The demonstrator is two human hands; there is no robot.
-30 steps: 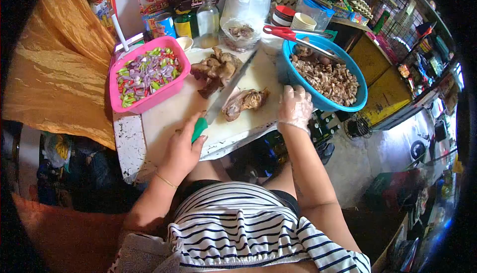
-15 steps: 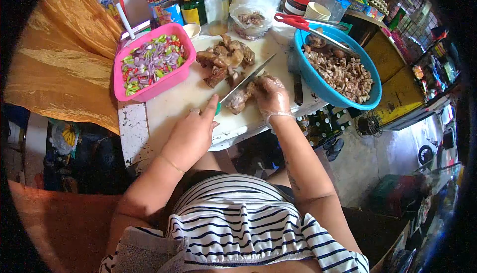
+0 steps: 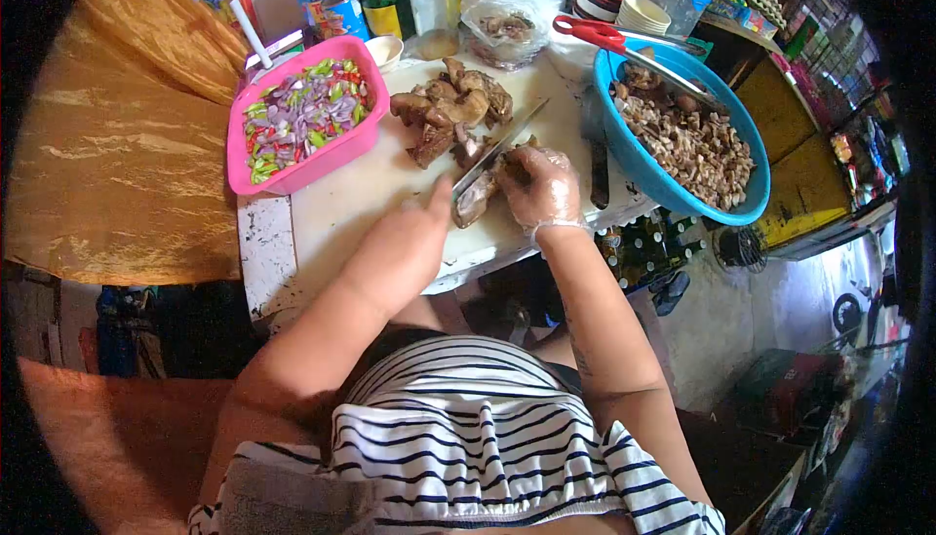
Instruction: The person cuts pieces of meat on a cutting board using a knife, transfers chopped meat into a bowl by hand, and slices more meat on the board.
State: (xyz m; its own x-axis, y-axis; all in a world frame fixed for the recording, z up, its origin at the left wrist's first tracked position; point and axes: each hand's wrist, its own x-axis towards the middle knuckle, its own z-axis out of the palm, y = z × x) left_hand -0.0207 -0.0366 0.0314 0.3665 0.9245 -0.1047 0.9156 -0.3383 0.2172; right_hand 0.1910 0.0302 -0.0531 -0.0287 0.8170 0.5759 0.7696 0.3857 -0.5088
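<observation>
My left hand (image 3: 405, 248) is closed round the handle of a knife (image 3: 504, 143), its fingers partly blurred. The long blade slants away to the upper right and lies against a piece of cooked meat (image 3: 475, 200). My right hand (image 3: 548, 189), in a clear plastic glove, presses on that meat with bent fingers on the right side of the blade. Just beyond the knife, a pile of larger brown meat pieces (image 3: 453, 106) rests on the white cutting board (image 3: 336, 209).
Left stands a pink basin (image 3: 312, 172) of chopped onions and peppers. A blue basin (image 3: 634, 158) of diced meat, with red-handled tongs (image 3: 590, 32) across it, is at right. Beside it lies a dark handle (image 3: 599, 174). A glass bottle (image 3: 434, 9) and bagged meat (image 3: 505, 33) stand behind.
My left hand has moved forward and right with the knife, and the green handle is now covered. The view has shifted slightly. My right hand stays on the meat.
</observation>
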